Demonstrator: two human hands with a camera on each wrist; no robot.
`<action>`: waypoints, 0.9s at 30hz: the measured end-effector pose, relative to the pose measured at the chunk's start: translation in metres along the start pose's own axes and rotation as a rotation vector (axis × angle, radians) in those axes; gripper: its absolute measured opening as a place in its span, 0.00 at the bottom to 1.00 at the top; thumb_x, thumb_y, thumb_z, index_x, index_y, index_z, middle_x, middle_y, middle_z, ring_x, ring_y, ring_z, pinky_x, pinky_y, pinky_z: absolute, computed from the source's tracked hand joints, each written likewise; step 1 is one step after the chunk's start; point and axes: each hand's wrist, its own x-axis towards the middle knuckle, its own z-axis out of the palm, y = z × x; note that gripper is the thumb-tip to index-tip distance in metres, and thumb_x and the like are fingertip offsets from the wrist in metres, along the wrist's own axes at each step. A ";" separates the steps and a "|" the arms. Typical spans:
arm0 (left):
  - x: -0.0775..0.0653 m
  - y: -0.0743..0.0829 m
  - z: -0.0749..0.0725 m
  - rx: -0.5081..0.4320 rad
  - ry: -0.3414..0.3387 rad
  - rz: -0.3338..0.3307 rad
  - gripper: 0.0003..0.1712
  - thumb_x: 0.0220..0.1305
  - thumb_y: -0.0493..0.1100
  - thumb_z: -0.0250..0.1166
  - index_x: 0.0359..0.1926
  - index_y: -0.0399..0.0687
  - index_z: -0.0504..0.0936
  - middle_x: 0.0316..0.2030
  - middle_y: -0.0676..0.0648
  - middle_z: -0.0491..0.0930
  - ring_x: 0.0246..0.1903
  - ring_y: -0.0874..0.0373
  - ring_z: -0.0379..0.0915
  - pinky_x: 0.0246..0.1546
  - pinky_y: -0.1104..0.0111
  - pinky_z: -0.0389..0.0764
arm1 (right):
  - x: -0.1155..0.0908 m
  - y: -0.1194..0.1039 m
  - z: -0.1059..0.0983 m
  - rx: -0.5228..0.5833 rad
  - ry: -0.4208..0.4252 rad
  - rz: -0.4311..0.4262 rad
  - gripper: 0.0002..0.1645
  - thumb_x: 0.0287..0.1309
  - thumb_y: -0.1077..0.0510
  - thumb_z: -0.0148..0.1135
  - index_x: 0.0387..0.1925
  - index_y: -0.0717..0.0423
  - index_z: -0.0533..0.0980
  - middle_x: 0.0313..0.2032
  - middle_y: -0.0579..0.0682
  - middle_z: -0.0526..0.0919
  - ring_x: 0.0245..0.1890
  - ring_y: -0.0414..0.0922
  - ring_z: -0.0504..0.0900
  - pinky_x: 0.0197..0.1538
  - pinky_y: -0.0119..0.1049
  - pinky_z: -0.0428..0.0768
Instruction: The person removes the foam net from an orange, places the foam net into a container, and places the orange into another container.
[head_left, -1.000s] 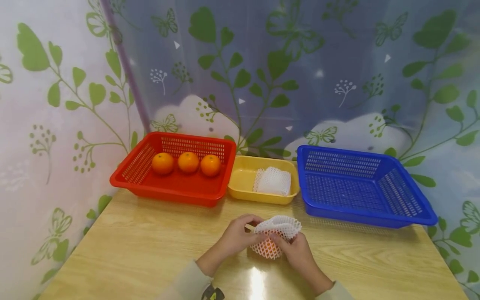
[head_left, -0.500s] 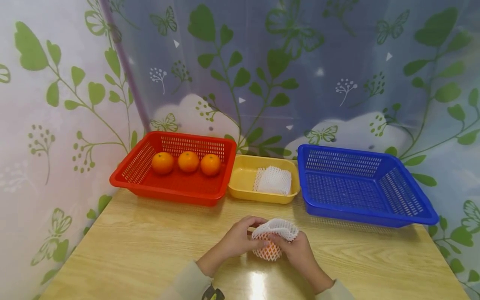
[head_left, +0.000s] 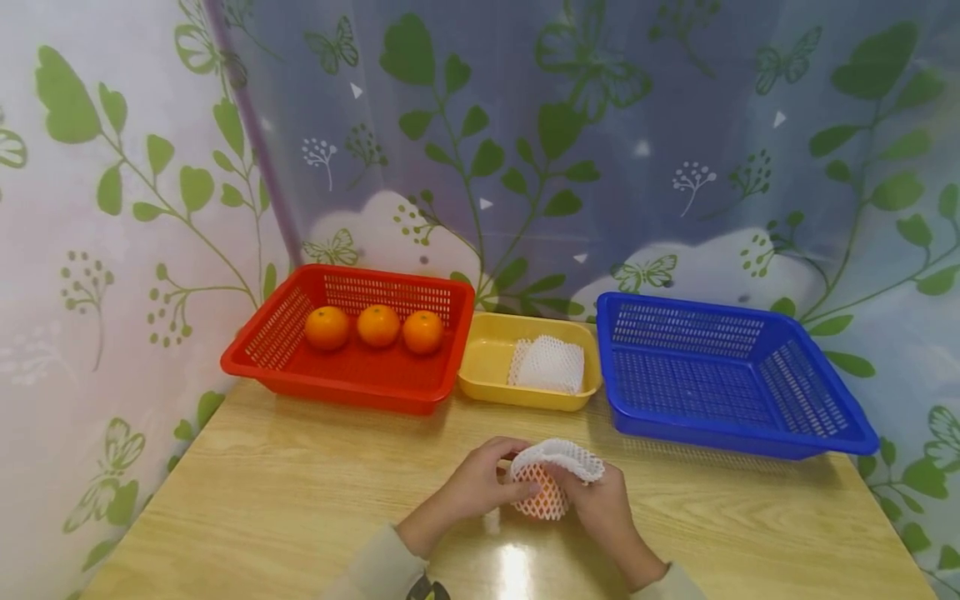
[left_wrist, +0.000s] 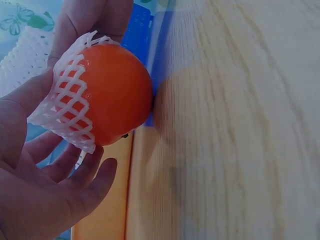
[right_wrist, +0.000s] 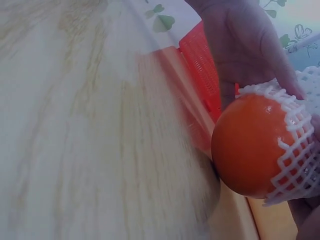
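Note:
Just above the table in front of me, an orange sits partly inside a white foam net sleeve. Its bottom half is bare in both wrist views, and the sleeve's loose end flares upward. My left hand holds the sleeved orange from the left, thumb on the net and fingers around the far side. On the other side my right hand grips the sleeve, its thumb at the folded rim. Some right fingers are hidden behind the net. In the right wrist view the bare orange skin is close to the table surface.
A red basket with three oranges stands at the back left. Beside it, a yellow tray holds folded white foam nets. At the back right is a blue basket. A patterned curtain hangs behind.
The left fingers have shifted from the sleeve's upper rim down around its side. The sleeve and orange have moved slightly right, and the net's rim is folded toward the right hand.

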 end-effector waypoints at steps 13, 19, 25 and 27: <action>-0.001 0.005 -0.008 0.068 0.053 -0.032 0.13 0.55 0.41 0.73 0.42 0.43 0.86 0.39 0.51 0.80 0.40 0.58 0.76 0.37 0.73 0.80 | -0.001 0.010 -0.003 0.097 -0.202 -0.010 0.18 0.60 0.65 0.65 0.51 0.67 0.78 0.50 0.57 0.83 0.49 0.35 0.81 0.53 0.29 0.77; -0.003 0.006 -0.009 0.124 0.120 0.022 0.02 0.55 0.33 0.69 0.31 0.41 0.85 0.30 0.51 0.80 0.31 0.63 0.73 0.32 0.73 0.78 | -0.004 0.007 -0.003 0.088 -0.198 0.049 0.16 0.59 0.64 0.65 0.49 0.66 0.79 0.44 0.56 0.85 0.43 0.36 0.82 0.49 0.30 0.79; -0.003 0.004 -0.006 0.138 0.164 0.034 0.03 0.60 0.40 0.69 0.34 0.44 0.84 0.31 0.52 0.81 0.34 0.62 0.75 0.38 0.70 0.78 | -0.004 0.004 -0.002 0.096 -0.185 0.085 0.15 0.58 0.64 0.67 0.46 0.67 0.79 0.40 0.55 0.85 0.40 0.37 0.82 0.46 0.31 0.81; -0.003 0.003 -0.006 0.135 0.155 0.025 0.08 0.62 0.45 0.69 0.37 0.45 0.84 0.35 0.51 0.82 0.38 0.59 0.76 0.41 0.67 0.79 | -0.004 0.004 -0.002 0.092 -0.184 0.072 0.15 0.58 0.64 0.67 0.46 0.67 0.79 0.40 0.55 0.85 0.40 0.37 0.82 0.46 0.31 0.80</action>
